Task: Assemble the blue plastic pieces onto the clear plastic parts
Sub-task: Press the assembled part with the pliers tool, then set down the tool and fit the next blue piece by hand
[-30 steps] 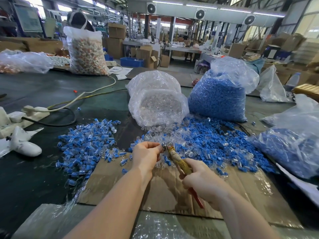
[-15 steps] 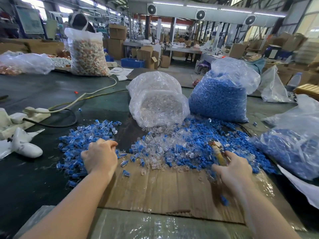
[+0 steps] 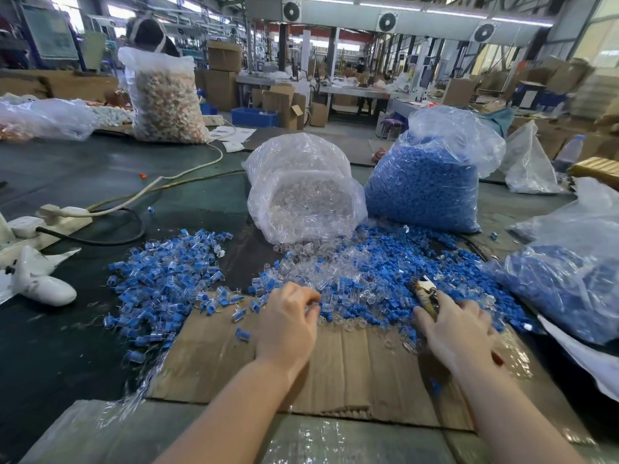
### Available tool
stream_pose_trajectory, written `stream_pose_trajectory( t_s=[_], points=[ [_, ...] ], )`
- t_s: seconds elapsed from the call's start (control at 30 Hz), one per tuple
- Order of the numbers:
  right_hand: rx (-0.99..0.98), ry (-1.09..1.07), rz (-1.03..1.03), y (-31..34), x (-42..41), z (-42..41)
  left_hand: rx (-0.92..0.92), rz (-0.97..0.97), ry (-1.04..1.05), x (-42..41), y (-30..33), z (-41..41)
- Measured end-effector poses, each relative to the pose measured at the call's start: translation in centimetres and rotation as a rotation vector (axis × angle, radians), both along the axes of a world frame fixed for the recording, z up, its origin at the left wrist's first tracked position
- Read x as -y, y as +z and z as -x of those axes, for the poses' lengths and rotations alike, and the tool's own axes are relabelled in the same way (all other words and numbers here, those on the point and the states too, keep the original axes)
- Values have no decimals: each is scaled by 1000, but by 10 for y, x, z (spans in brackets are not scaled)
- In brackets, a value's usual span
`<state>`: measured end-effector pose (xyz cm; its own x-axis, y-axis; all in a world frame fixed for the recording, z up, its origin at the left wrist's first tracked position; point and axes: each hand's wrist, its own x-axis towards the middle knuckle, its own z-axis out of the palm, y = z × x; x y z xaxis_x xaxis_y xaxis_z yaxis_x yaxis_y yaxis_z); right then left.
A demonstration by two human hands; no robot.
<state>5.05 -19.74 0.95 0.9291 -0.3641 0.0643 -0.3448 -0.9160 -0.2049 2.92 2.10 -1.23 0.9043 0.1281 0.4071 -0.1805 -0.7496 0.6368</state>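
Toward the table's left edge I saw the assembled pile [image 3: 167,283]. My left hand [image 3: 288,324] pinched a clear part [image 3: 314,309] at the mixed heap [image 3: 385,279]; my right hand [image 3: 452,333] gripped pliers [image 3: 424,293] amid blue pieces [image 3: 475,289].

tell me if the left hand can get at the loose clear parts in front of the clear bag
Probably yes: the left hand already sits at the near edge of the loose clear parts, with nothing between them.
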Motion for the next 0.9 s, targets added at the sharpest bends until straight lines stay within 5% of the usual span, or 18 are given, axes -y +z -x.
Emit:
stream_pose_trajectory(
  t_s=[0.13,0.33,0.63,0.9],
  points=[
    [362,239,-27,3,-24,14,-13,0,-36,16,-8,1],
    [203,297,143,-13,-53,18,17,-51,-30,19,-18,5],
    [272,245,54,-31,-73,18,-16,-321,-164,21,-24,3],
    [490,322,-120,-34,-73,26,63,-165,-212,20,-21,6]
  ],
)
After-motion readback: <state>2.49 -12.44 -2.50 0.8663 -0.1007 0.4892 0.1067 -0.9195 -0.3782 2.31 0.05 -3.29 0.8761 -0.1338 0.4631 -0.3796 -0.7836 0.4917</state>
